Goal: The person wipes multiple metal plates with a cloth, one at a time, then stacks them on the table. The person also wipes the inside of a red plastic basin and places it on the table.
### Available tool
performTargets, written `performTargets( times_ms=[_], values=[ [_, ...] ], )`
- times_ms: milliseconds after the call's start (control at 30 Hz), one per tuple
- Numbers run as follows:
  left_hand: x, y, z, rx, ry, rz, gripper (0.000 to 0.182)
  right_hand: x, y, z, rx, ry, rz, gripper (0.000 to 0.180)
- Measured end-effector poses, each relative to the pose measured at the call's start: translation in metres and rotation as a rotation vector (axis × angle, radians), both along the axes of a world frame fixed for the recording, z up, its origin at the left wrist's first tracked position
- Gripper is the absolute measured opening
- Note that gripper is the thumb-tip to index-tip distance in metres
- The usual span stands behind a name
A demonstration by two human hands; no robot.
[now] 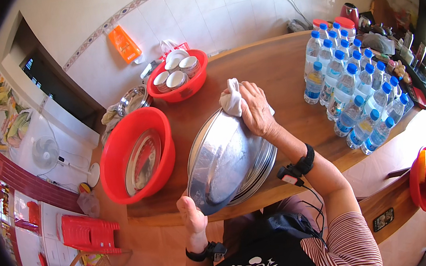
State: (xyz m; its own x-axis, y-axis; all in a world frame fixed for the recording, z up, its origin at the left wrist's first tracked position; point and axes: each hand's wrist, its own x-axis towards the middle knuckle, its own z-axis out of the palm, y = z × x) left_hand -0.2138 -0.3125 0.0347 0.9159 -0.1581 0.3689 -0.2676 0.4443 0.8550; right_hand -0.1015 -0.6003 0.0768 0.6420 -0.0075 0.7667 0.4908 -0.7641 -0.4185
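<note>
A large oval metal dish (224, 163) is tilted on edge over a stack of metal plates (262, 176) near the table's front. My left hand (193, 215) grips its lower left rim with the thumb outside; the fingers are hidden behind it. At the upper right rim, my right hand (253, 107) holds a white cloth (232, 101) against the dish. To the left of the dish stands a deep red plastic basin (166, 153), with a metal-rimmed plate or tray (144, 161) leaning inside it.
Behind is a red basin (179, 94) of white bowls (176, 79). Metal bowls (133, 99) stand at the back left of the wooden table (279, 63). Many blue-capped water bottles (342, 84) crowd its right side. Red plastic stools (89, 233) are on the floor at left.
</note>
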Motion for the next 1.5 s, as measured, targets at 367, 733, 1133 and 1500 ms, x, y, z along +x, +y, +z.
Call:
performTargets(
  times_ms=[367,733,1133,1500],
  values=[
    [0.007,0.006,-0.004,-0.089,0.102,-0.023,0.063,0.029,-0.014,-0.050,0.321,0.065,0.037,0.036],
    [0.012,0.004,-0.022,-0.414,0.450,-0.057,0.068,0.018,0.004,-0.076,0.313,0.359,-0.113,0.039],
    [-0.004,0.004,-0.032,-0.556,0.570,-0.064,0.064,-0.029,0.035,-0.087,0.005,0.436,-0.169,0.055],
    [0.009,0.019,-0.029,-0.669,0.661,-0.131,0.058,-0.066,0.050,-0.081,-0.061,0.297,-0.106,0.049]
  ],
)
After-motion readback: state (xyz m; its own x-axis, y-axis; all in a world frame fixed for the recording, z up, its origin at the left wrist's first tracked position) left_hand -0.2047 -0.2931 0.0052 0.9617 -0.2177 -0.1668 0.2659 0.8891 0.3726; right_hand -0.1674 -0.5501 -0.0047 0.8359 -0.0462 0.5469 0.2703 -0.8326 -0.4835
